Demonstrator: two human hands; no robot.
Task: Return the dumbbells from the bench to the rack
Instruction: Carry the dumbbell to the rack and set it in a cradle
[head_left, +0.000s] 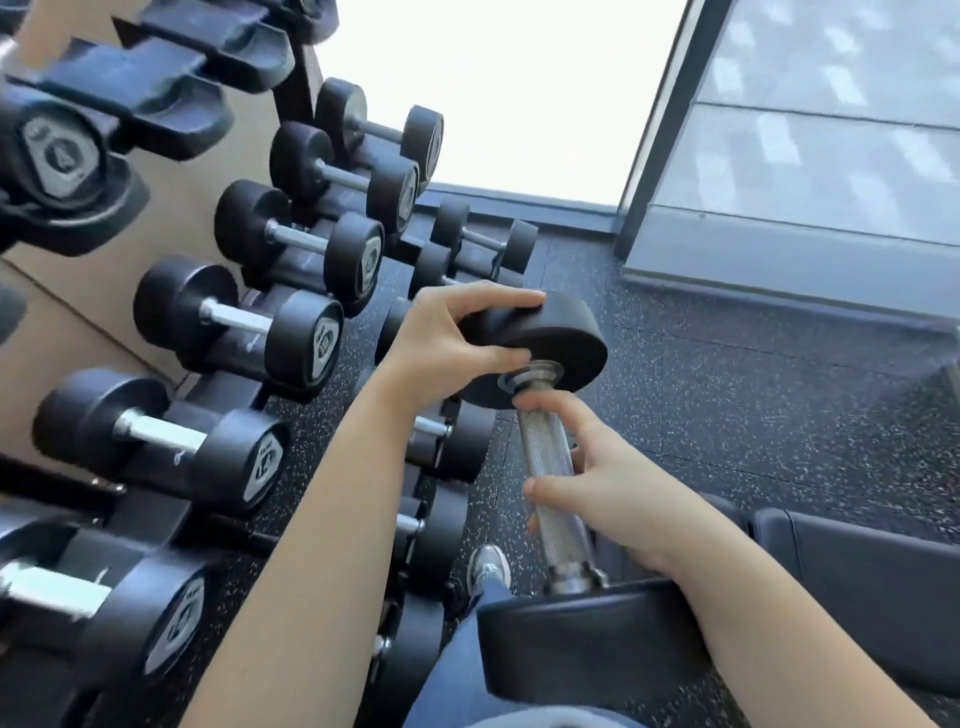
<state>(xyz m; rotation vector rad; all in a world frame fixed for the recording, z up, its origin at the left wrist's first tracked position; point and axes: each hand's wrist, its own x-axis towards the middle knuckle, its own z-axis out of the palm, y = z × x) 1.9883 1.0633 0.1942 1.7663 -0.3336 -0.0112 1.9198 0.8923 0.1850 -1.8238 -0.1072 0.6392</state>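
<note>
A black dumbbell (553, 462) with a knurled steel handle hangs in the air in front of me, held nearly upright. My left hand (457, 343) grips the rim of its upper head (550, 338). My right hand (597, 483) wraps loosely around the handle, index finger stretched up toward the collar. The lower head (587, 639) sits near my right forearm. The tiered rack (218, 395) stands to the left, filled with several black dumbbells. A corner of the black padded bench (857, 566) shows at the lower right.
Smaller dumbbells (483, 241) lie on the rack's lowest tier just beyond my left hand. Speckled rubber floor (727, 405) spreads to the right. A bright window (519, 93) and a glass panel (831, 130) close off the far side. My shoe (488, 566) is below.
</note>
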